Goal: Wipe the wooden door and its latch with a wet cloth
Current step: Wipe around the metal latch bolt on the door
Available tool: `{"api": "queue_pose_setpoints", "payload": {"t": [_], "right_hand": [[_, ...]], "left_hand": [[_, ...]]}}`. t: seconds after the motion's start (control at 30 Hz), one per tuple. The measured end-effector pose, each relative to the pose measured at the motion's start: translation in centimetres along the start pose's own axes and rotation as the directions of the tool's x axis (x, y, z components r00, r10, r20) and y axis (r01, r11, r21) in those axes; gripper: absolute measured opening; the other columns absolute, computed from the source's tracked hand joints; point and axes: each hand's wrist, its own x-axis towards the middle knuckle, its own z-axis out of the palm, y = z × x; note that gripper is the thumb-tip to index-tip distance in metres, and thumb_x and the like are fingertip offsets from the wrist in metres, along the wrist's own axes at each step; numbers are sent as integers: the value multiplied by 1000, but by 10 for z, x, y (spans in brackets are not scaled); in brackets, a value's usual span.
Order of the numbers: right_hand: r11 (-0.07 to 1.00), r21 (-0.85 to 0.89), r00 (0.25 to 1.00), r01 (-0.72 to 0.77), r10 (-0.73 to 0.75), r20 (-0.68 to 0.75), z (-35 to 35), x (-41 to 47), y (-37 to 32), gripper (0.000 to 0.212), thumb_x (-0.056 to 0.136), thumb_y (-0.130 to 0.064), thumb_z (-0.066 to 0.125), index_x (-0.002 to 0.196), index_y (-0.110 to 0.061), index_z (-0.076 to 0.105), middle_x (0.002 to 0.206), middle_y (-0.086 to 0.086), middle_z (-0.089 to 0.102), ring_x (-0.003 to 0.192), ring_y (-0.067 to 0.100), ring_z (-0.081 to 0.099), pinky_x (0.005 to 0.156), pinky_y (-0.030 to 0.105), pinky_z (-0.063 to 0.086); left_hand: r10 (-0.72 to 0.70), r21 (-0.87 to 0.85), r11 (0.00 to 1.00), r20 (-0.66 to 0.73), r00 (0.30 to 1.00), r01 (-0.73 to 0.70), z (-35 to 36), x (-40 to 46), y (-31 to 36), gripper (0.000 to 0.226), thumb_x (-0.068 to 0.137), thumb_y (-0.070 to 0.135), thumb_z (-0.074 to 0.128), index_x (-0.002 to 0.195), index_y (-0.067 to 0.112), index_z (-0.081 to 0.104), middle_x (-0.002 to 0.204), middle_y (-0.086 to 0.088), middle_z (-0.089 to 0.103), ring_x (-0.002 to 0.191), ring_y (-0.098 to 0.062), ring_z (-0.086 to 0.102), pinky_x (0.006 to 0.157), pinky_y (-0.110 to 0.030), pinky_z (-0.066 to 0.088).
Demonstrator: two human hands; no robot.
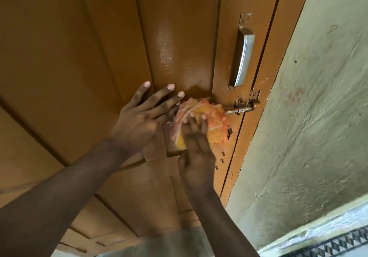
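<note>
**Cloth on the latch, most of the door still to judge**

Your right hand presses the orange and yellow cloth flat against the wooden door, fingers laid over the bunched fabric rather than pinching it. The cloth sits at the door's right edge, covering the inner end of the sliding bolt latch; only the bolt's outer end and its bracket show, just beside the door frame.

Your left hand lies spread and empty on the door panel, fingertips touching the wood just left of the cloth, apparently steadying you.

Above the cloth, a glossy streak and a small dark wet patch on the raised panel suggest that strip has already been wiped. The steel pull handle above the latch carries pale specks, so it looks untouched. The panels toward the door's left edge and lower part show no clear wet sheen, though the light makes that hard to tell.

By my reading, you are midway: latch in hand now, its outer end and the wider panels left.
</note>
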Motion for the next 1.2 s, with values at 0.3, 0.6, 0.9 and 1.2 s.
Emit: {"api": "queue_pose_setpoints", "payload": {"t": [0.3, 0.6, 0.9, 1.2], "right_hand": [[970, -229, 989, 79, -47, 140, -15, -6, 27, 69, 81, 10, 56, 147, -9, 53, 160, 8, 43, 154, 35, 24, 81, 33, 59], [961, -79, 958, -264, 252, -135, -47, 21, 59, 62, 84, 11, 60, 144, -1, 54, 152, 18, 52, 146, 43, 38, 110, 55, 45], [957, -217, 980, -194, 179, -84, -46, 29, 71, 58, 93, -12, 47, 150, -2, 47, 158, 18, 43, 138, 45, 50, 87, 47, 61], [959, -260, 989, -117, 137, 59, 7, -19, 70, 61, 85, 11, 60, 144, 3, 51, 153, 31, 44, 143, 50, 38, 82, 45, 64]], "left_hand": [[-138, -66, 989, -50, 989, 134, 4, 7, 18, 37, 100, 19, 70, 136, 13, 68, 155, -2, 52, 147, -29, 43, 126, -56, 7], [-126, -51, 990, 65, 990, 130, -5, 16, 29, 47, 114, 17, 25, 147, 10, 56, 153, -10, 53, 145, -40, 43, 120, -62, 26], [-62, -157, 984, 115, 991, 80, -7, 18, 35, 50, 96, -1, 36, 137, 1, 65, 149, -18, 56, 138, -31, 53, 113, -45, 43], [-70, -201, 975, 146, 987, 99, -4, 17, 31, 51, 96, -4, 37, 137, 2, 66, 150, -16, 54, 136, -32, 55, 105, -47, 54]]}}
